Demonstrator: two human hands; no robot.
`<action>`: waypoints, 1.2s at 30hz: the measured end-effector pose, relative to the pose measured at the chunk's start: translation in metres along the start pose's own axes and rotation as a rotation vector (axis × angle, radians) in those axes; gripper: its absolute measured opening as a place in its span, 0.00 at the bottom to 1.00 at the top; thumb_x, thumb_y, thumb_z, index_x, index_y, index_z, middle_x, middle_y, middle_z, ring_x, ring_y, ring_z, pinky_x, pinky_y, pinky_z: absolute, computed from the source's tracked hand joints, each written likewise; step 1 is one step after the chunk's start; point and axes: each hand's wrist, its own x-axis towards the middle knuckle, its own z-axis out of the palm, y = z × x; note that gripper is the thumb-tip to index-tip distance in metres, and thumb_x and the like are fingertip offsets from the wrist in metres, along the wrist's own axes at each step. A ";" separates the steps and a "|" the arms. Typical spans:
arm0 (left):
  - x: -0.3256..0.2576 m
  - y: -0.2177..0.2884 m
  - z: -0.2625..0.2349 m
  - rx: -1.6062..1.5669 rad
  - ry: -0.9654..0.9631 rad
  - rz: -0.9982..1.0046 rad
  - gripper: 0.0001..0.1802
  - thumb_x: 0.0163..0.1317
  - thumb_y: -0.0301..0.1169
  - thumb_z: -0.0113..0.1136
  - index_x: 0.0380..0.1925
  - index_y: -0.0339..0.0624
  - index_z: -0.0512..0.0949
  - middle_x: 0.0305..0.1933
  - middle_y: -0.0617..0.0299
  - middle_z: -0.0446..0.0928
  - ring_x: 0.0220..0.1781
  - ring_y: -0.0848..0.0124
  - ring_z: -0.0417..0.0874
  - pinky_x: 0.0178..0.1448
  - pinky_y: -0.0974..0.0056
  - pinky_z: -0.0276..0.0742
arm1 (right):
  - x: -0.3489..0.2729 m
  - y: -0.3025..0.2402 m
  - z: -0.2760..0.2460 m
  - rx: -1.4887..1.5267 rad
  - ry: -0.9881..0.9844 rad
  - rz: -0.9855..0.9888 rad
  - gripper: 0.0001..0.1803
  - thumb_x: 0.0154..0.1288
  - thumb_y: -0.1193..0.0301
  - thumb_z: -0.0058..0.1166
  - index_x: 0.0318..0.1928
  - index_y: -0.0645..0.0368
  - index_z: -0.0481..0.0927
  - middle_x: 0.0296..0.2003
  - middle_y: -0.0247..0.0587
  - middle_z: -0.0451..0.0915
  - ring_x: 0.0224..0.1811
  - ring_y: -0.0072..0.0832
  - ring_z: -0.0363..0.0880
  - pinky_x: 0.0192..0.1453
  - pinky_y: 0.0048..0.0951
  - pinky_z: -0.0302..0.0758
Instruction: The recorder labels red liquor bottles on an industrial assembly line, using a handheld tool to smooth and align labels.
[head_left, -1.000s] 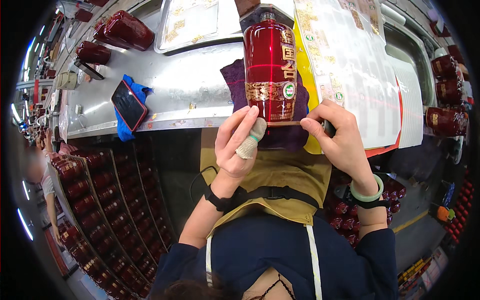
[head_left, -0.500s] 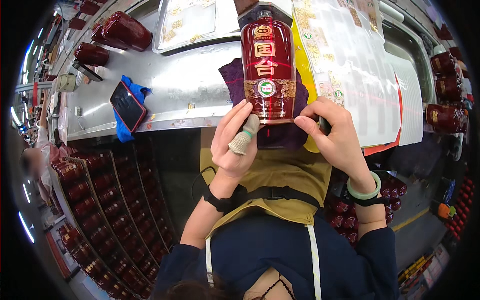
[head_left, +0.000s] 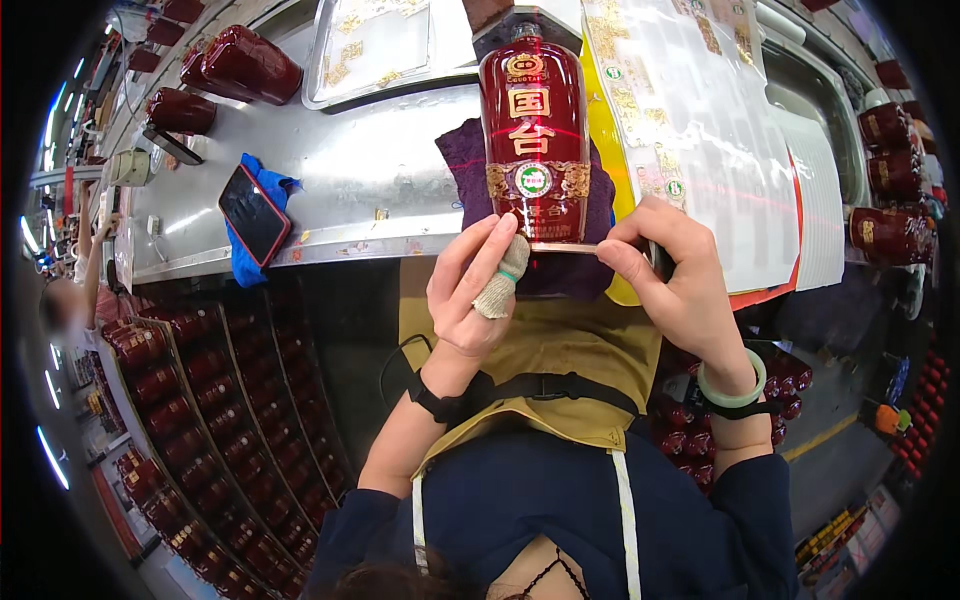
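A dark red bottle with gold labels lies on a purple cloth on the steel worktable, its neck pointing away from me. My left hand, with a cloth finger cot on one finger, touches the bottle's base at its lower left. My right hand pinches the base edge at the lower right. Both hands steady the bottle's bottom end.
A phone lies on a blue cloth at the table's left. More red bottles rest at the back left and at the right. Sheets of gold labels lie right of the bottle. Crates of red bottles fill the floor at left.
The bottle has been turned about its long axis, so the front label with large gold characters now faces up. Both hands have slid down to the base.
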 end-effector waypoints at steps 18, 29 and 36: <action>0.002 0.007 0.007 0.083 0.011 0.054 0.18 0.56 0.17 0.74 0.48 0.31 0.85 0.56 0.52 0.84 0.55 0.56 0.84 0.54 0.59 0.85 | -0.001 0.013 0.006 -0.046 0.013 0.063 0.10 0.68 0.69 0.67 0.34 0.63 0.81 0.27 0.42 0.75 0.27 0.36 0.73 0.35 0.37 0.69; 0.000 -0.001 0.007 -0.091 0.081 -0.109 0.20 0.52 0.14 0.76 0.47 0.31 0.84 0.52 0.46 0.86 0.53 0.51 0.89 0.56 0.56 0.89 | 0.002 0.013 0.013 0.018 0.019 0.044 0.11 0.68 0.69 0.67 0.35 0.63 0.81 0.28 0.43 0.76 0.29 0.36 0.74 0.36 0.36 0.70; -0.003 -0.005 0.005 -0.022 0.056 0.065 0.24 0.51 0.13 0.75 0.52 0.29 0.84 0.54 0.46 0.85 0.54 0.51 0.88 0.57 0.56 0.88 | 0.000 0.015 0.012 -0.016 0.021 0.030 0.11 0.68 0.69 0.67 0.34 0.63 0.81 0.27 0.43 0.76 0.29 0.37 0.74 0.36 0.37 0.70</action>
